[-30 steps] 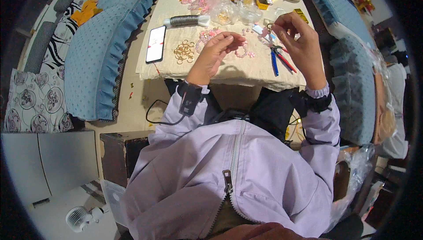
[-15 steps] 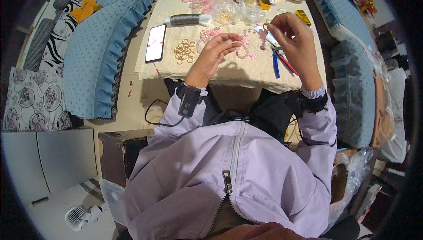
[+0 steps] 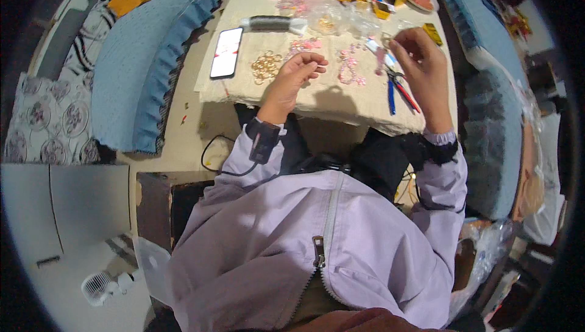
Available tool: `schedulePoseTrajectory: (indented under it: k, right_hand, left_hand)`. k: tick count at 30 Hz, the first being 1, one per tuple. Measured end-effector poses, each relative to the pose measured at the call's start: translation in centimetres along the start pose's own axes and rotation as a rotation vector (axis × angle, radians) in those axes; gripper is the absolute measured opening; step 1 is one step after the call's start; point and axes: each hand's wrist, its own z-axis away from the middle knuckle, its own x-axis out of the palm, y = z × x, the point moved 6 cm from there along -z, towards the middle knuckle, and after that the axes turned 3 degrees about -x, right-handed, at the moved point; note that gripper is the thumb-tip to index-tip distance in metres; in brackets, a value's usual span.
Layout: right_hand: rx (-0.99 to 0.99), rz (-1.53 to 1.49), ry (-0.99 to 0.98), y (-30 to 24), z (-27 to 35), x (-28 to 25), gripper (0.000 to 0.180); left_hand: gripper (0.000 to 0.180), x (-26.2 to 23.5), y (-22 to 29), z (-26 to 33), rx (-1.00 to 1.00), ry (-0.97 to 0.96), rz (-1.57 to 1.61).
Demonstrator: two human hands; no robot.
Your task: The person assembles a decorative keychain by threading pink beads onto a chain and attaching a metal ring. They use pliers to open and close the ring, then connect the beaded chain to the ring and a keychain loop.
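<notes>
My left hand point(image 3: 297, 75) hovers over the beige cloth-covered table point(image 3: 365, 109), fingers curled in with the tips pinched together; anything between them is too small to make out. It sits between a pile of gold rings point(image 3: 266, 66) and a string of pink bead pieces point(image 3: 348, 67). My right hand point(image 3: 421, 59) is raised at the right side of the table, thumb and forefinger pinching a small ring point(image 3: 386, 39). Pliers with blue and red handles point(image 3: 399, 91) lie just below it.
A phone point(image 3: 226, 52) lies at the table's left edge, a dark roll point(image 3: 271, 23) behind it. Clear bags point(image 3: 329, 18) and small coloured boxes point(image 3: 384, 9) crowd the far end. Blue cushioned seats point(image 3: 146, 58) flank both sides.
My right hand has lifted slightly toward the far side with the small ring. My left hand has stayed curled over the same spot by the pink pieces.
</notes>
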Motion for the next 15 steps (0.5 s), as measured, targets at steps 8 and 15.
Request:
schedulePoseTrajectory:
  k: [8, 15]
  right_hand:
    - [0.047, 0.012, -0.028, 0.9, 0.6, 0.9, 0.011]
    - [0.068, -0.048, -0.041, 2.0, 0.9, 2.0, 0.009]
  left_hand:
    - [0.024, -4.5, 1.9, -0.7, 0.154, 0.301, -0.349]
    - [0.016, -2.0, 4.2, -2.2, 0.453, 0.258, -1.126]
